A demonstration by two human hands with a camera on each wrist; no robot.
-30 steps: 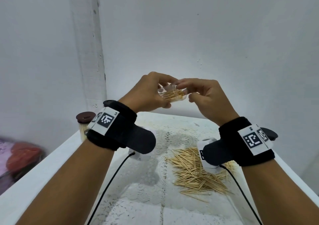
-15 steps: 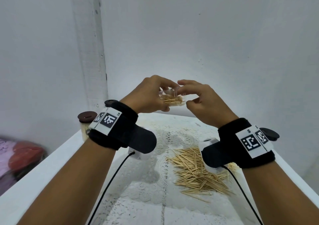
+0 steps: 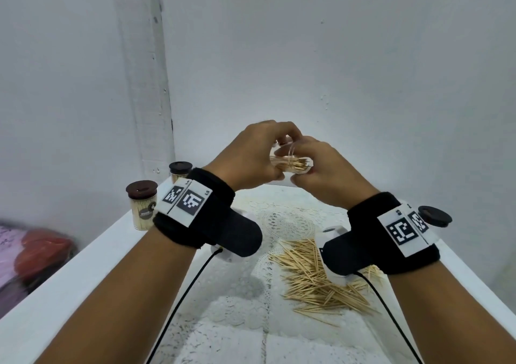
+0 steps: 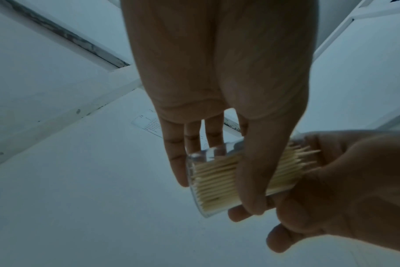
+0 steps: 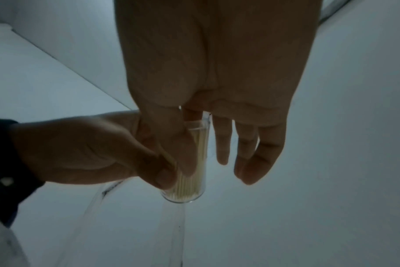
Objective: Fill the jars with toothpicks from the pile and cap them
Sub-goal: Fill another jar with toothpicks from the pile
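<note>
clear jar [image 3: 290, 164] gripped by left hand [image 3: 248, 159], mouth hidden behind right hand [image 3: 326, 173]

Tan toothpicks [image 3: 321, 277], brown caps [image 3: 141, 189].

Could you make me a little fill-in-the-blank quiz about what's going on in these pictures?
1. The clear jar held between the left hand and right hand contains ____.
2. The loose pile lies on the ____ table.
3. The number of capped jars standing at the table's left edge is ____.

Missing words: toothpicks; white; two
</note>
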